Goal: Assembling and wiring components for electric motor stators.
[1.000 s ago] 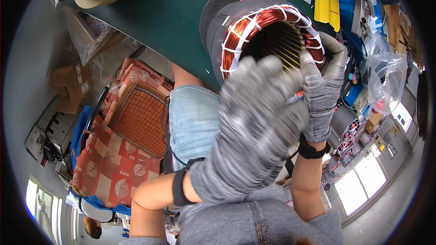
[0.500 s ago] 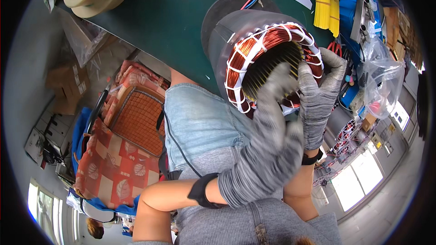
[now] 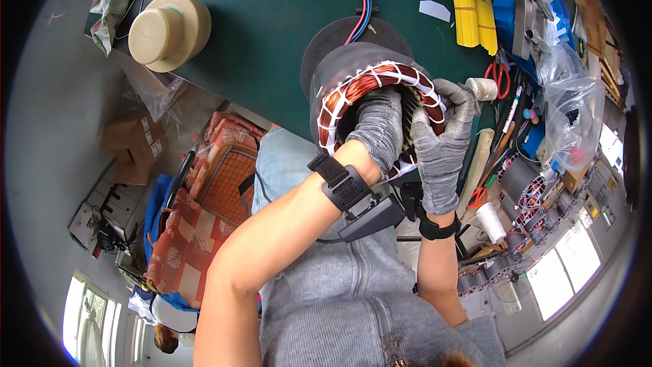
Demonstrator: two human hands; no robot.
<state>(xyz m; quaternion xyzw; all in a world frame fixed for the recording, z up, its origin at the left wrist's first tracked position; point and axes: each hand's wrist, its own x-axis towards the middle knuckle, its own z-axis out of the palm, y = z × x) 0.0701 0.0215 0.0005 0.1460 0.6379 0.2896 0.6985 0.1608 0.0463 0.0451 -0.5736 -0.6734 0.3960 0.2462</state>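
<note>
A grey cylindrical motor stator (image 3: 339, 66) stands on the green table (image 3: 258, 47) with its open end facing me. Its ring of copper winding (image 3: 372, 80) is laced with white cord. My left hand (image 3: 380, 122), in a grey knitted glove, reaches deep into the bore; its fingers are hidden inside. My right hand (image 3: 440, 153), gloved alike, is closed on the right side of the winding rim, thumb toward the bore and fingers curled over the outer side. Red and blue leads (image 3: 360, 0) run away from the stator's far side.
At the left stands a cream stepped plastic block (image 3: 170, 32). Yellow strips (image 3: 474, 19), red-handled scissors (image 3: 498, 80), a white cord spool (image 3: 482, 89) and a marker (image 3: 513, 109) lie on the right. A patterned chair (image 3: 180, 245) is at the lower left.
My left hand has gone from in front of the opening to deep inside the bore. My right hand stays at the winding's right rim. The whole view has shifted.
</note>
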